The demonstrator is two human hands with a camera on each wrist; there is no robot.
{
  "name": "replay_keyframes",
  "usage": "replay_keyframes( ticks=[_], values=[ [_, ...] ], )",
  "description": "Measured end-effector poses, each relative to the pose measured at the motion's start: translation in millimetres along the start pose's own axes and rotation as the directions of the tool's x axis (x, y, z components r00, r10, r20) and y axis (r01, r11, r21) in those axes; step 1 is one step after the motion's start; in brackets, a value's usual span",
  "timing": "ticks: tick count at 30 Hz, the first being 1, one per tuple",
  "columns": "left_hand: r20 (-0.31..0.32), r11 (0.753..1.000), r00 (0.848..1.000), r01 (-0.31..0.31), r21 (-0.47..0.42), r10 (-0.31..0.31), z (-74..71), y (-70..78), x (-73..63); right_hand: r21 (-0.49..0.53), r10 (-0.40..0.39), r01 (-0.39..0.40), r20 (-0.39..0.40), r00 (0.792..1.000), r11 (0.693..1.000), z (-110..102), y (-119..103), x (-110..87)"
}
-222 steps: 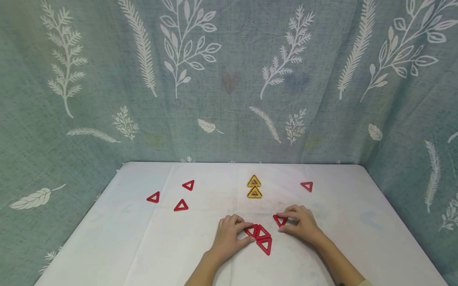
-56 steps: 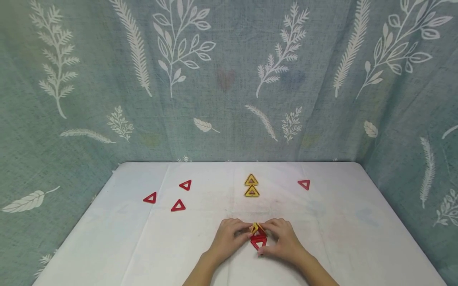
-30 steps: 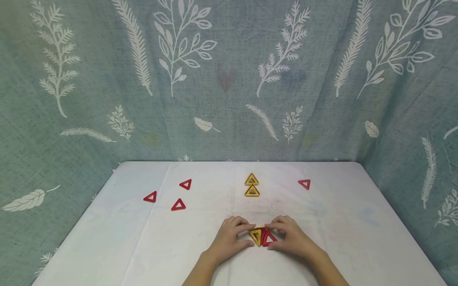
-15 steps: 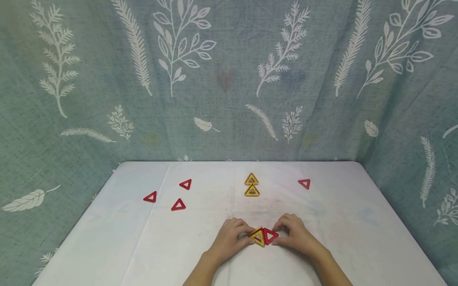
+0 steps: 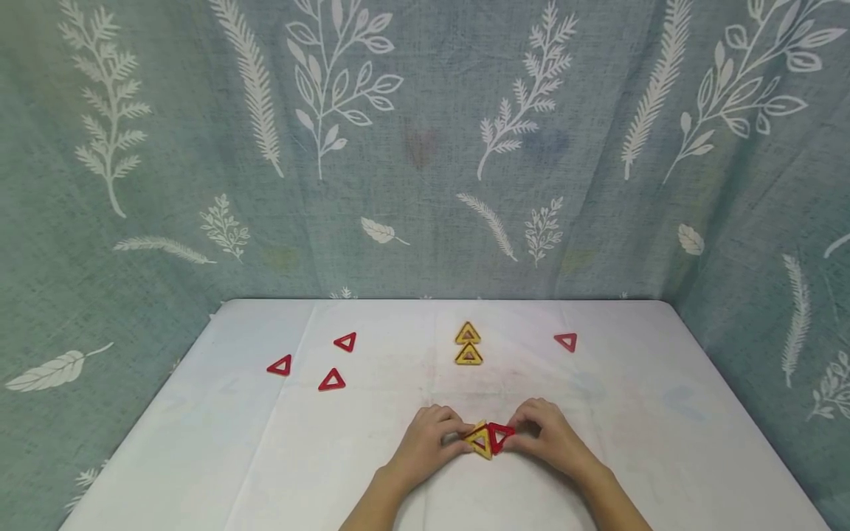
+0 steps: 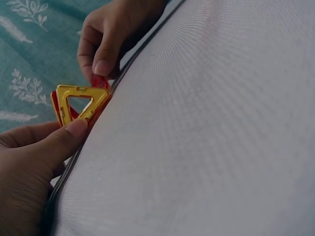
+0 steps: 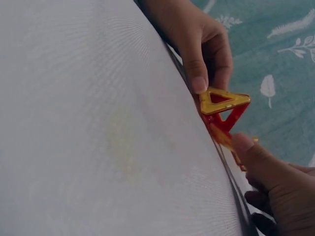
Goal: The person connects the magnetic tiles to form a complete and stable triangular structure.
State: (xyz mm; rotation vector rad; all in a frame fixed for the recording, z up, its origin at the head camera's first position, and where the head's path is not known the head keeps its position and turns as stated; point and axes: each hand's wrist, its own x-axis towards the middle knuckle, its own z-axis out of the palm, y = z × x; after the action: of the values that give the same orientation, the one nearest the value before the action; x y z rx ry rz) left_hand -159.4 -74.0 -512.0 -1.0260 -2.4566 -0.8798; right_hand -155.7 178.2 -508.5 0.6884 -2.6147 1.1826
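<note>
Yellow triangular tile (image 6: pixel 94 108) is pinched between thumb and fingers of the left hand (image 5: pixel 428 446), over the white table (image 5: pixel 664 457). Just beside it, a red triangular tile (image 5: pixel 493 436) is gripped by the right hand (image 5: pixel 550 444). Farther back, two yellow triangles (image 5: pixel 468 361) are seen.

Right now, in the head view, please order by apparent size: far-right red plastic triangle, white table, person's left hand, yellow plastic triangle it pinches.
1. White table (largest)
2. Left hand
3. Yellow triangle
4. Far-right red triangle (smallest)

two hands (image 5: pixel 427 441) (image 5: pixel 550 441), one held cluster (image 6: pixel 95 104), four unheld red triangles (image 5: pixel 332 387) (image 5: pixel 279 372) (image 5: pixel 352 341) (image 5: pixel 566 335), two unheld yellow ones (image 5: pixel 468 361) (image 5: pixel 468 341)
</note>
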Motion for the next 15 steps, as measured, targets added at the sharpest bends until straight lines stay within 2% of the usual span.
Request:
replay_keyframes(
  ticks=[7, 11, 15],
  values=[
    [0.021, 1.0, 1.0, 0.015, -0.013, -0.015, -0.4, 0.1, 0.4, 0.103, 0.02, -0.017, -0.021, 1.0, 0.995, 5, -7, -1.8],
    [0.015, 1.0, 1.0, 0.003, -0.005, -0.003, 0.0, -0.8, 0.4, 0.126, -0.033, 0.039, -0.05, 0.998, 0.991, 10, -9, -1.3],
    [0.009, 1.0, 1.0, -0.002, -0.001, 0.003, 0.2, -1.1, 0.7, 0.108, -0.111, 0.117, -0.065, 0.992, 0.987, 16, -9, -0.6]
  ],
)
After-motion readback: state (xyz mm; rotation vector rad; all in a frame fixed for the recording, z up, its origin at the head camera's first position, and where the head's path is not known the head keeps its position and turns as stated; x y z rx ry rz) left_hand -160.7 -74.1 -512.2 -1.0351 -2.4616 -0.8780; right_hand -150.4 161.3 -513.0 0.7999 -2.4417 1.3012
